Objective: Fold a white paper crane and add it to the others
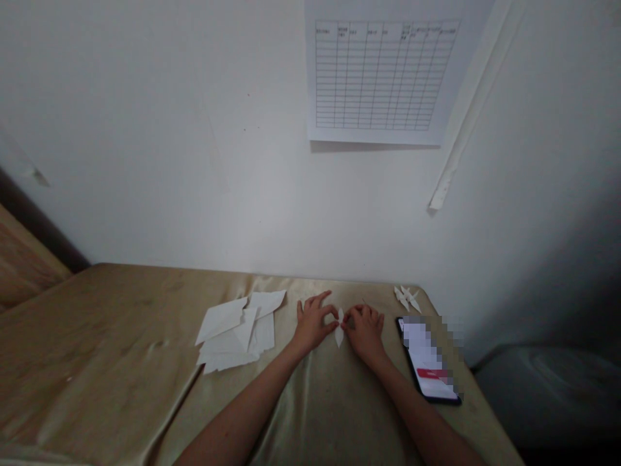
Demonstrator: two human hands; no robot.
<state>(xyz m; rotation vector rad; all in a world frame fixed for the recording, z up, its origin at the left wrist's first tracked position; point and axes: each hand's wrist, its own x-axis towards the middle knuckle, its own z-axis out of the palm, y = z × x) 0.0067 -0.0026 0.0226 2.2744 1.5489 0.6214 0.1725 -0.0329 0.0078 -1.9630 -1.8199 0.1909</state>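
Between my two hands is a small folded white paper piece (339, 336), narrow and pointed at its far and near ends. My left hand (313, 322) pinches its left side with thumb and forefinger, the other fingers raised and spread. From the right, my right hand (365, 329) pinches the opposite side, its remaining fingers curled. The fingertips of both hands nearly meet at the middle of the paper, and they hide part of its folds.
To the left lies a loose stack of white paper sheets (262, 336). A phone (427, 362) with a lit screen rests at the right, with small folded paper pieces (407, 298) beyond it. A shiny tan cloth (121, 343) covers the table against a wall bearing a printed chart (378, 77).
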